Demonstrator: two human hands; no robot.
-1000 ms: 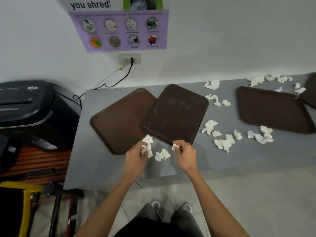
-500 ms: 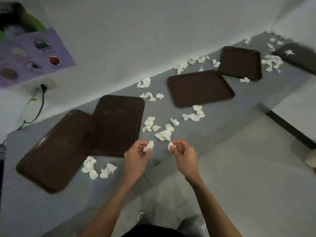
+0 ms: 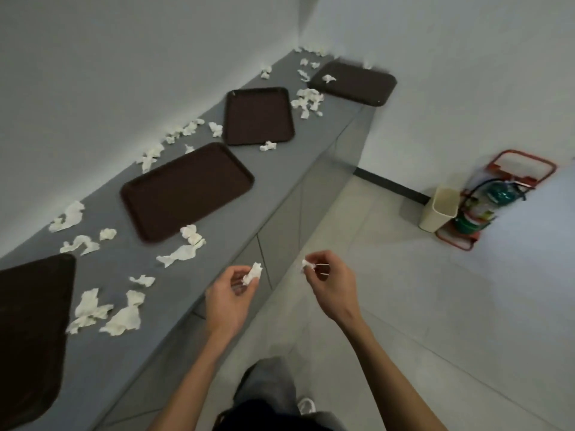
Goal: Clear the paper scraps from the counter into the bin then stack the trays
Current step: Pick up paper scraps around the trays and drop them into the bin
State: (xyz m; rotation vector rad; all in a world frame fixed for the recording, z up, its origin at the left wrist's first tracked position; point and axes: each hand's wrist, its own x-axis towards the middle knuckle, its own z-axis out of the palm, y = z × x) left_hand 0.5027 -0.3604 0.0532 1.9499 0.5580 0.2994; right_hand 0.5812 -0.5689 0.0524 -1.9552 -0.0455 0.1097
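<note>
Left hand point(image 3: 231, 295): fingertips pinch a crumpled scrap point(image 3: 252, 273), lifted off the counter point(image 3: 199, 262) for carrying.
Right hand point(image 3: 330, 283): pinches a smaller scrap point(image 3: 306, 264) likewise.
Counter: loose scraps point(image 3: 180, 253) lie among four unstacked trays point(image 3: 186, 189).
Bin point(image 3: 439, 208): on the floor, well apart, probably the destination.

Four trays on the table point(image 3: 174, 293), all left of the left hand point(image 3: 228, 301): nearest tray point(image 3: 28, 337), second tray point(image 3: 186, 191), third tray point(image 3: 258, 116), far tray point(image 3: 354, 82). Two hands, one pinched piece each: left scrap point(image 3: 252, 273), and the right hand point(image 3: 331, 286) has the right scrap point(image 3: 306, 264). Loose scraps point(image 3: 124, 318): dozens, past counting. One bin point(image 3: 440, 213) and one extinguisher point(image 3: 485, 206), far beyond the right hand.
</note>
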